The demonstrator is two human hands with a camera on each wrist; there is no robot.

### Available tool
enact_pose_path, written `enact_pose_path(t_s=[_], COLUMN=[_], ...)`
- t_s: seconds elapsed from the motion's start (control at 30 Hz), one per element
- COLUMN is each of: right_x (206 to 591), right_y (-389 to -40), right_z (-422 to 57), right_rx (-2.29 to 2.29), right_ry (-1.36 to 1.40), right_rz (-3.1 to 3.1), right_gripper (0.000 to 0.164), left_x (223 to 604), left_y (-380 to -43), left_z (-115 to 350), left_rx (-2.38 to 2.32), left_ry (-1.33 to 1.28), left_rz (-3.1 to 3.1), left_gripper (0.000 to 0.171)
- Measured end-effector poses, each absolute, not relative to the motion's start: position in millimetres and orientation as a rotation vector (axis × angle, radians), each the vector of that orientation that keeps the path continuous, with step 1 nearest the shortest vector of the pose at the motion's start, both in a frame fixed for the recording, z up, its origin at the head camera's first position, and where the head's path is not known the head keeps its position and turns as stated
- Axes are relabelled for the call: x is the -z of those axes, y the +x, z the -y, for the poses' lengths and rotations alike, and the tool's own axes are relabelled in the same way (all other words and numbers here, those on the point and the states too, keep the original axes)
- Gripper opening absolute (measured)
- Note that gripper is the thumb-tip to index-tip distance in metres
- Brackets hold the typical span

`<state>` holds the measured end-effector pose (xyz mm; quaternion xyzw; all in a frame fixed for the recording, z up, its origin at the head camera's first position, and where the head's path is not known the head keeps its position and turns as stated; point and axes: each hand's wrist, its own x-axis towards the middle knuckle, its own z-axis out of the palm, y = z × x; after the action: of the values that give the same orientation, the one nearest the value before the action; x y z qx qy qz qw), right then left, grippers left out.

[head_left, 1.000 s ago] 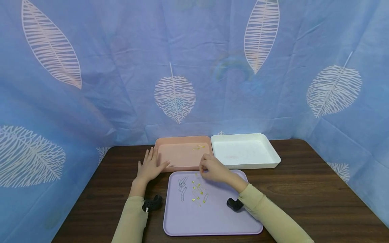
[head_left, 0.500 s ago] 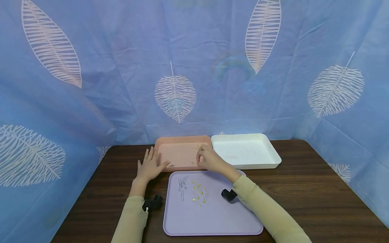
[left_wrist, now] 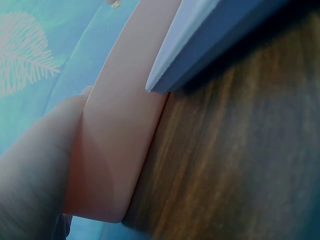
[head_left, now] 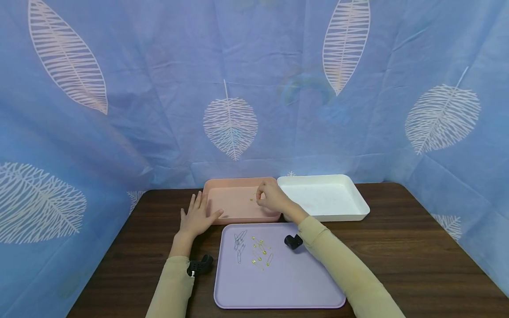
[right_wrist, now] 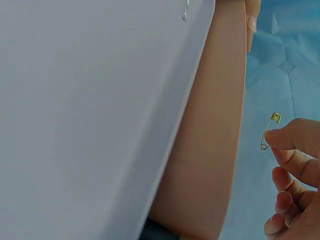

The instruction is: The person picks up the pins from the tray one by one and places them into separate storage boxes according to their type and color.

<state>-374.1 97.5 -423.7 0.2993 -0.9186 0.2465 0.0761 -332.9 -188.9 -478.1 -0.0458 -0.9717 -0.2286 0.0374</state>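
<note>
My right hand (head_left: 272, 196) pinches a gold safety pin (right_wrist: 275, 118) between thumb and forefinger, over the right part of the pink tray (head_left: 228, 203). In the right wrist view the pin stands nearly upright, yellow head up. My left hand (head_left: 196, 220) rests on the pink tray's left end, fingers spread and straight, thumb over the front rim. On the purple tray (head_left: 286, 285), nearer to me, lie several gold safety pins (head_left: 264, 252), with several silver safety pins (head_left: 239, 256) to their left. My right hand hides part of the pink tray's inside.
A white tray (head_left: 324, 196) stands right beside the pink one. Dark wooden table (head_left: 397, 247) extends to both sides, and a blue cloth with white leaves (head_left: 171, 132) hangs behind. Black wrist cameras (head_left: 293, 241) sit low at both wrists.
My right hand has moved forward from the purple tray's back edge to over the pink tray, carrying a gold safety pin. The left hand has stayed in place.
</note>
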Motion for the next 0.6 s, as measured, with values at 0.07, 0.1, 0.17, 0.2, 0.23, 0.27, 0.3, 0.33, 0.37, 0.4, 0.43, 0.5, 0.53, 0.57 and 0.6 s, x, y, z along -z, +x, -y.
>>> enact_pose_path(t_s=[0.07,0.1,0.17,0.2,0.23,0.27,0.3,0.33,0.37,0.4,0.43,0.5,0.53,0.57,0.6], right_x=[423.8,423.9,423.1,422.5,421.7,420.9,420.3,419.7,419.0,418.6,418.4,418.4,418.7,419.2,420.0], right_y=[-380.3,-383.3,-389.1,-391.8,-394.3,-396.7,-399.0,-401.2,-403.4,-405.5,-407.6,-411.6,-413.7,-415.7,-417.8], right_z=[-96.3,-95.8,-95.0,-94.4,-93.8,-93.2,-92.6,-91.8,-91.0,-90.1,-89.2,-87.4,-86.5,-85.7,-84.8], right_rx=[-0.719,-0.704,-0.674,-0.666,-0.659,-0.653,-0.645,-0.63,-0.624,-0.616,-0.602,-0.597,-0.596,-0.6,-0.598], right_ry=[0.88,0.866,0.845,0.831,0.822,0.814,0.803,0.797,0.791,0.787,0.783,0.773,0.768,0.761,0.754], right_rz=[2.764,2.775,2.794,2.805,2.814,2.822,2.829,2.833,2.837,2.839,2.842,2.843,2.843,2.843,2.843], right_gripper=[0.015,0.015,0.014,0.013,0.012,0.011,0.01,0.01,0.009,0.009,0.009,0.008,0.009,0.009,0.009], left_x=[478.1,478.2,477.5,477.1,476.6,476.2,476.1,475.6,475.6,475.5,475.6,476.9,477.4,478.2,479.1], left_y=[-332.8,-332.8,-332.7,-332.5,-332.4,-332.3,-332.3,-332.1,-332.1,-332.1,-332.2,-332.8,-332.9,-333.1,-333.5], left_z=[188.8,188.7,188.5,188.4,188.2,188.4,188.3,188.3,188.3,188.5,188.6,188.6,188.7,188.7,188.7], left_rx=[0.691,0.686,0.684,0.686,0.691,0.692,0.698,0.703,0.704,0.711,0.71,0.717,0.717,0.716,0.716], left_ry=[-0.141,-0.14,-0.137,-0.137,-0.135,-0.137,-0.135,-0.134,-0.134,-0.135,-0.134,-0.132,-0.133,-0.134,-0.134], left_rz=[2.982,2.982,2.98,2.979,2.979,2.981,2.98,2.981,2.982,2.981,2.982,2.982,2.983,2.983,2.985], left_gripper=[0.102,0.102,0.102,0.102,0.102,0.102,0.102,0.101,0.101,0.101,0.101,0.102,0.102,0.102,0.103])
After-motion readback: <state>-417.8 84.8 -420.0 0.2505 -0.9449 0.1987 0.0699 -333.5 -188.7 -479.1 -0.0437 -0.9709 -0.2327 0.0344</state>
